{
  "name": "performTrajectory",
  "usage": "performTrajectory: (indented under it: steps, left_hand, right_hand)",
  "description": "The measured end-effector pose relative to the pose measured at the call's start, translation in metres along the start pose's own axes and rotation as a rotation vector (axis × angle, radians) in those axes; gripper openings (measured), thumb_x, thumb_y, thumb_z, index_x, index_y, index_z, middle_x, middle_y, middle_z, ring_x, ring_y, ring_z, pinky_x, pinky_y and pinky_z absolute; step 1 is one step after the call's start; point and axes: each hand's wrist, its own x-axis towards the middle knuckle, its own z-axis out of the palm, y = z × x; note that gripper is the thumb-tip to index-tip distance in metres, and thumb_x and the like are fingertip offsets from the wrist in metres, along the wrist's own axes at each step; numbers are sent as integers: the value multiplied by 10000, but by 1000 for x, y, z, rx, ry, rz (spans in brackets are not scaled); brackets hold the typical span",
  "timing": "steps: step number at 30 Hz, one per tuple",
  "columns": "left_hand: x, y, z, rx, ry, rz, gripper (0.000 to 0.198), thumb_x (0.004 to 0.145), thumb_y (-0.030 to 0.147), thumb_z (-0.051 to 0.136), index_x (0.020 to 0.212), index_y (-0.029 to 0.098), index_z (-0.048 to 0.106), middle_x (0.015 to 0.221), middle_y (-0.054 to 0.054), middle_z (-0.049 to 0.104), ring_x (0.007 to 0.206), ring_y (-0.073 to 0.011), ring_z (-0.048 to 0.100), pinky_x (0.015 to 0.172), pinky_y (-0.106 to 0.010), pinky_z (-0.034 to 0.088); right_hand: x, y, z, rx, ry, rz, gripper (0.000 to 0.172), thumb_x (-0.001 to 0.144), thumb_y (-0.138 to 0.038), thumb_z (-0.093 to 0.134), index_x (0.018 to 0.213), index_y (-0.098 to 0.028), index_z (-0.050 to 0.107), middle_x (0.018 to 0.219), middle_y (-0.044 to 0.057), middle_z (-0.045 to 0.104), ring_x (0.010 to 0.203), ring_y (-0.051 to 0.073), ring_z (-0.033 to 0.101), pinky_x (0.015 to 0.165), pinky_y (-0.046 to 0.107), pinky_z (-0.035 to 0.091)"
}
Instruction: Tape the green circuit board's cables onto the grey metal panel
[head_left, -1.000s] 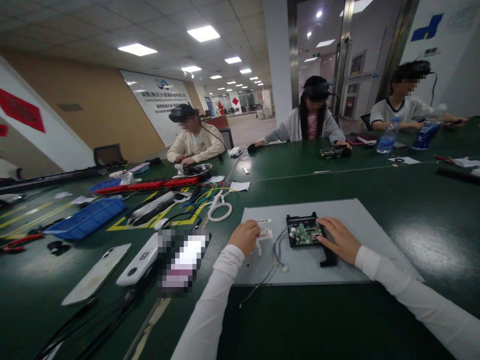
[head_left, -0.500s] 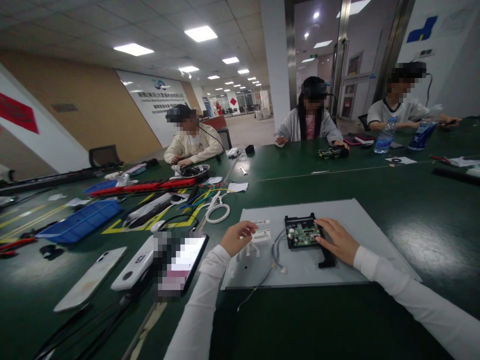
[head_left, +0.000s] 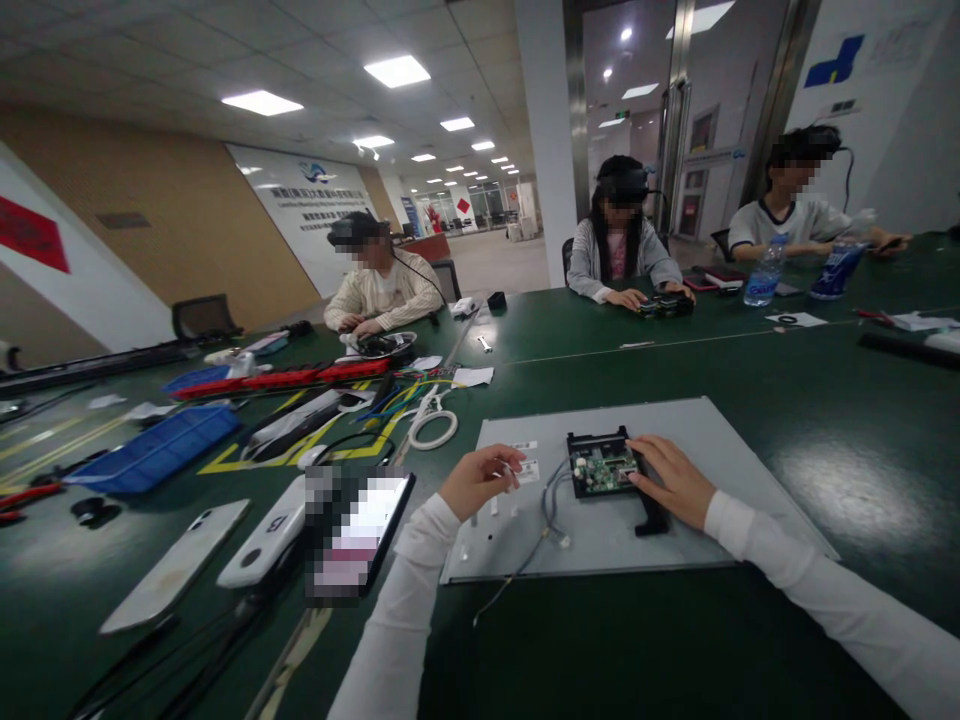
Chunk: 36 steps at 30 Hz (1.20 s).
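A black plastic frame with a green circuit board (head_left: 609,472) lies on a flat grey metal panel (head_left: 720,450). My right hand (head_left: 671,480) grips the frame's right side, thumb on the board's edge and fingers along the top right corner. Left of the board, my left hand (head_left: 480,480) hovers over the panel with its fingers curled and tips close together; a small pale thing seems pinched there, too small to name. Thin grey wires (head_left: 553,505) run from the board's left side over the panel's front edge. Small whitish bits lie on the panel below my left fingers.
On the left lie a phone with a lit screen (head_left: 367,530), a white device (head_left: 264,535), a white phone (head_left: 176,568) and a blue tray (head_left: 157,447). A white cable ring (head_left: 433,430) sits behind the panel. Three people sit across the green table (head_left: 570,650).
My left hand has shifted slightly right and up, and the pale strip below its fingers no longer hangs there. My right hand stays on the frame. A person opposite has brought both hands to their device.
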Motion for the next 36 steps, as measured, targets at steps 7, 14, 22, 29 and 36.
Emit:
performTrajectory:
  steps: [7, 14, 22, 29, 36]
  left_hand:
    - [2, 1, 5, -89, 24, -1, 260, 648, 187, 650, 883, 105, 572, 782, -36, 572, 641, -115, 558, 609, -260, 455]
    - [2, 7, 9, -332, 139, 43, 238, 634, 141, 672, 852, 121, 577, 795, -33, 612, 716, -121, 575, 660, -233, 449]
    - [8, 4, 31, -440, 179, -7, 245, 597, 167, 688, 820, 131, 595, 809, -39, 618, 719, -134, 574, 688, -269, 460]
    - [9, -4, 36, -491, 187, -27, 228, 601, 167, 679, 812, 143, 597, 854, -33, 606, 772, -137, 564, 740, -293, 458]
    - [14, -21, 35, -293, 174, -46, 197, 619, 198, 647, 795, 130, 594, 769, -35, 614, 740, -154, 575, 699, -296, 464]
  right_hand:
    - [0, 0, 1, -11, 18, -14, 446, 821, -402, 391, 1216, -198, 386, 1157, 96, 453, 1090, 207, 400, 915, 391, 365]
    - [1, -6, -6, -19, 88, -34, 407, 824, -366, 398, 1191, -193, 416, 1150, 94, 460, 1083, 207, 406, 908, 392, 363]
    - [4, -83, -15, -64, 75, -257, 432, 802, -228, 439, 1228, -185, 383, 1125, 81, 502, 1025, 190, 441, 899, 365, 318]
    - [19, -110, 4, -35, 183, -303, 215, 825, -162, 402, 990, -190, 537, 843, 42, 591, 810, 139, 513, 821, 313, 312]
    - [18, -102, 19, 2, 200, -328, 173, 835, -160, 397, 795, -179, 563, 779, 24, 585, 765, 125, 499, 806, 316, 294]
